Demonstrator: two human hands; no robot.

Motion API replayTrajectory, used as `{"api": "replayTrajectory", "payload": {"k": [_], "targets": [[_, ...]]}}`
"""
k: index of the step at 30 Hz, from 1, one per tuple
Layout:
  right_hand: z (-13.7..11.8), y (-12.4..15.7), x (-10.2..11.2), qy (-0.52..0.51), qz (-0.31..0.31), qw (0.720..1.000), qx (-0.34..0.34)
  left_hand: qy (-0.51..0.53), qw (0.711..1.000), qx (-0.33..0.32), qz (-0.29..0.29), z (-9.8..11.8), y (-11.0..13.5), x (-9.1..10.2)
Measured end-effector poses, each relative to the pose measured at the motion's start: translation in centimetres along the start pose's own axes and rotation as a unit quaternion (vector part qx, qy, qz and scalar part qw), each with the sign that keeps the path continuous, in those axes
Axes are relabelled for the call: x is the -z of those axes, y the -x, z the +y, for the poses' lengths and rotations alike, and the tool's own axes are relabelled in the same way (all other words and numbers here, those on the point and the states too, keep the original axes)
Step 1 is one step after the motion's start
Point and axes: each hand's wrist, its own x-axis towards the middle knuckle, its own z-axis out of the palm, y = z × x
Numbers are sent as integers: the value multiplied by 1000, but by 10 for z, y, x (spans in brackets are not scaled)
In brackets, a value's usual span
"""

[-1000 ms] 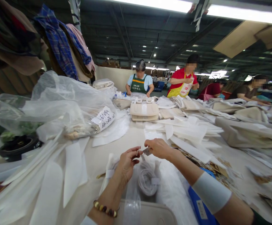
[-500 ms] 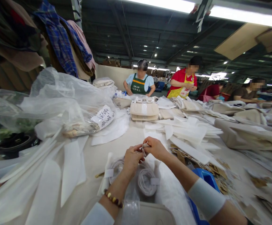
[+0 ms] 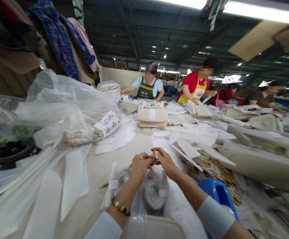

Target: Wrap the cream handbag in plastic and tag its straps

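Note:
My left hand (image 3: pixel 139 166) and my right hand (image 3: pixel 166 162) meet fingertip to fingertip above the near table. Pinched between them is a small white strip (image 3: pixel 156 154), thin and bent; its exact kind is too small to make out. Below the hands lie two coils of pale cord wrapped in clear plastic, the right coil (image 3: pixel 155 195) in plain sight and the left coil (image 3: pixel 120 179) partly behind my left wrist. Both carry white paper bands. Nearest to me is a beige bag (image 3: pixel 163 227), with clear plastic film over its left part.
A large clear plastic bag with a handwritten label (image 3: pixel 108 122) stands at left, above white sheet pieces (image 3: pixel 72 179). Beige bags (image 3: pixel 152 116) and white sheets lie ahead. On the right are a blue container (image 3: pixel 215 191) and brown tags (image 3: pixel 224 166). Several co-workers stand across the table.
The strip between my fingers has turned and my fingertips have shifted around it. The view has moved slightly. Across the table, one co-worker stretches an arm out sideways; another holds a pale strip.

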Motion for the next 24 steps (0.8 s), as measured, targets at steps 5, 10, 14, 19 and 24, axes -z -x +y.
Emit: {"api": "replayTrajectory", "payload": {"k": [5, 10, 14, 19, 24], "targets": [[10, -3, 4, 21, 36, 997, -67, 0, 999, -17, 41, -8, 4, 1], [15, -5, 15, 98, 11, 990, -101, 13, 996, -52, 73, 5, 10, 1], [3, 2, 15, 109, 36, 993, -23, 11, 992, -102, 77, 36, 18, 0], [-12, 5, 5, 23, 4, 999, 42, -82, 985, -146, 38, 60, 19, 3], [-4, -3, 1, -52, 30, 998, 14, -239, 961, -130, 52, 34, 6, 17]]}}
